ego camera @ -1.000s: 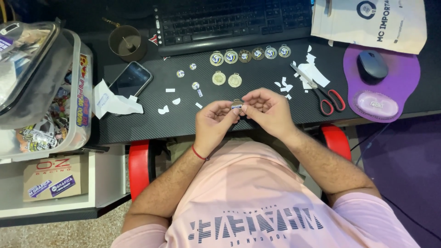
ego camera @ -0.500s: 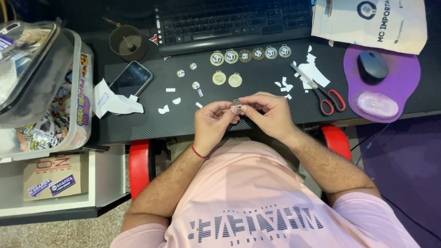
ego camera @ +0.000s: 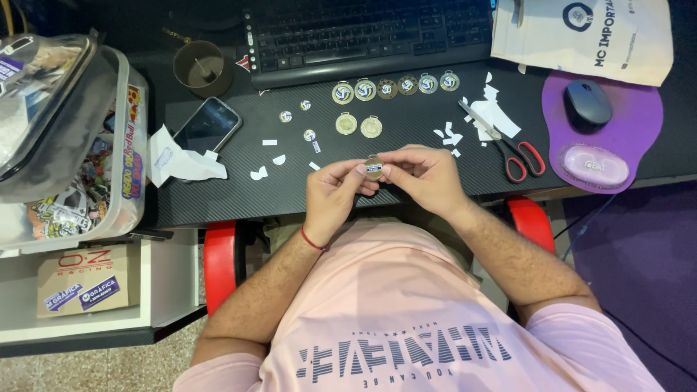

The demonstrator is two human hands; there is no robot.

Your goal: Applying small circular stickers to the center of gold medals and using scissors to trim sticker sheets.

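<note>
Both my hands meet at the near edge of the black desk (ego camera: 218,196). My left hand (ego camera: 332,194) and my right hand (ego camera: 425,174) pinch a small round gold medal (ego camera: 374,168) between their fingertips; it bears a small sticker on its face. A row of several finished medals (ego camera: 396,86) with round stickers lies just in front of the keyboard. Two plain gold medals (ego camera: 359,125) lie below that row. A few small round stickers (ego camera: 295,112) rest to the left of them.
White paper scraps (ego camera: 494,116) and red-handled scissors (ego camera: 512,149) lie right of my hands. A phone (ego camera: 207,125) and crumpled paper (ego camera: 178,161) sit left. A keyboard (ego camera: 367,33), mouse (ego camera: 587,104) on purple pad, dark cup (ego camera: 202,67) and a clear plastic box (ego camera: 62,138) of stickers surround.
My fingers have shifted slightly on the medal; the hands stay in the same place at the desk's near edge.
</note>
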